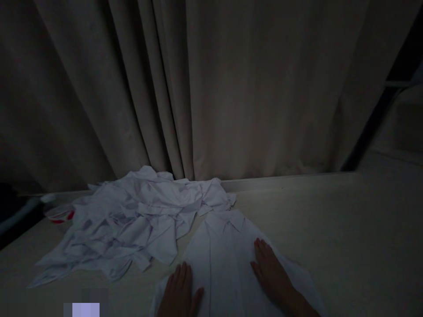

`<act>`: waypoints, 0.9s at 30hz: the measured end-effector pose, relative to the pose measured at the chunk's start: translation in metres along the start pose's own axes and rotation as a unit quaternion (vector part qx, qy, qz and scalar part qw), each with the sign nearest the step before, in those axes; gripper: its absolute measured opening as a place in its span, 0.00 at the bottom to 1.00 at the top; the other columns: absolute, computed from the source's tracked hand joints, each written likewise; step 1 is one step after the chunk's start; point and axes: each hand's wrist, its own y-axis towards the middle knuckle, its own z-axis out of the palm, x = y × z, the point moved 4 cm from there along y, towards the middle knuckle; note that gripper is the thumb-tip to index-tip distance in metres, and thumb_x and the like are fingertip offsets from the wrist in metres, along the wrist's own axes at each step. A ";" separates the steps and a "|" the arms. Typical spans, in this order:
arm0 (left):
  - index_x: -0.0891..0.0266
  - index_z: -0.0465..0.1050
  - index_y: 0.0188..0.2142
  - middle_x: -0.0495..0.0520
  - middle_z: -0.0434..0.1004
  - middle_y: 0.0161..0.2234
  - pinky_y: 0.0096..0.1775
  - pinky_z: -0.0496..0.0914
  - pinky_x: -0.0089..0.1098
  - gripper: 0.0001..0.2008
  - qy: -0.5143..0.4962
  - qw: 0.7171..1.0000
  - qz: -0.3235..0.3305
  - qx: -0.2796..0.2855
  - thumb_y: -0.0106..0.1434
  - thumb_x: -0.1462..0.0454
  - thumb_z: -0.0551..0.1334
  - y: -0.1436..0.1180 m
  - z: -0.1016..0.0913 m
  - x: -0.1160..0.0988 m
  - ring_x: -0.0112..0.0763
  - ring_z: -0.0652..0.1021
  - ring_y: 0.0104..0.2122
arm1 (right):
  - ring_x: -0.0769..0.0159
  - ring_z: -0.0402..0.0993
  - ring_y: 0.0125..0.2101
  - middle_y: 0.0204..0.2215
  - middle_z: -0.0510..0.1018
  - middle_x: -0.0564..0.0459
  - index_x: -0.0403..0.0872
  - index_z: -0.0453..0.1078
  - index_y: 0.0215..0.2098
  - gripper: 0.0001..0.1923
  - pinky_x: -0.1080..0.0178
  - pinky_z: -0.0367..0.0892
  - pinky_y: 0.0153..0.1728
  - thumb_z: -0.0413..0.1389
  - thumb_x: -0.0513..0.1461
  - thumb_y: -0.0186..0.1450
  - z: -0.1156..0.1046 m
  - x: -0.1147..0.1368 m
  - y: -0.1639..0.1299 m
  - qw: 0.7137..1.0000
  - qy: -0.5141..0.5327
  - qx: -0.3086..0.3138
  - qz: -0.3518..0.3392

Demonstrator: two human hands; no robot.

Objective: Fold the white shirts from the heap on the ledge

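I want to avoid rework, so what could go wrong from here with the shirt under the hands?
The left hand and right hand lie flat on the white shirt, so uneven pressure might skew it or press in creases. Its collar is right by the rumpled pile of white cloth, so the two could catch or get mixed. The light is dim, so small creases may be missed.

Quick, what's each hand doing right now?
Left hand: open, palm down on the white, collared cloth shirt.
Right hand: open, palm down on the same shirt.
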 end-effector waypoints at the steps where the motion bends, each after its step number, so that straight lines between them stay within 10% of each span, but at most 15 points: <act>1: 0.66 0.63 0.57 0.63 0.60 0.60 0.57 0.65 0.45 0.30 0.001 1.000 -0.008 0.011 0.62 0.49 0.48 -0.007 0.004 0.003 0.46 0.62 0.59 | 0.55 0.43 0.63 0.64 0.51 0.44 0.41 0.53 0.63 0.31 0.51 0.48 0.63 0.40 0.50 0.67 0.004 0.001 -0.005 1.000 -0.004 0.012 0.003; 13: 0.62 0.64 0.56 0.65 0.62 0.59 0.56 0.63 0.49 0.32 0.054 0.997 -0.012 -0.059 0.60 0.46 0.49 -0.012 0.011 -0.003 0.50 0.64 0.59 | 0.54 0.46 0.63 0.63 0.54 0.45 0.44 0.55 0.62 0.31 0.50 0.47 0.63 0.39 0.52 0.67 0.000 0.014 -0.011 1.000 0.000 -0.003 0.011; 21: 0.65 0.65 0.54 0.62 0.72 0.53 0.51 0.68 0.41 0.26 0.145 0.955 0.090 -0.244 0.60 0.54 0.54 -0.012 0.009 -0.006 0.44 0.71 0.54 | 0.55 0.50 0.62 0.61 0.56 0.38 0.33 0.57 0.60 0.27 0.52 0.49 0.62 0.39 0.40 0.67 -0.010 -0.012 0.020 0.996 -0.072 -0.043 0.008; 27: 0.68 0.58 0.59 0.62 0.75 0.50 0.46 0.70 0.39 0.29 0.060 0.942 0.198 -0.266 0.59 0.59 0.53 -0.008 0.032 -0.104 0.43 0.74 0.50 | 0.56 0.55 0.60 0.60 0.61 0.39 0.34 0.59 0.59 0.27 0.54 0.54 0.60 0.39 0.34 0.63 0.004 -0.020 0.044 0.995 -0.097 -0.006 -0.026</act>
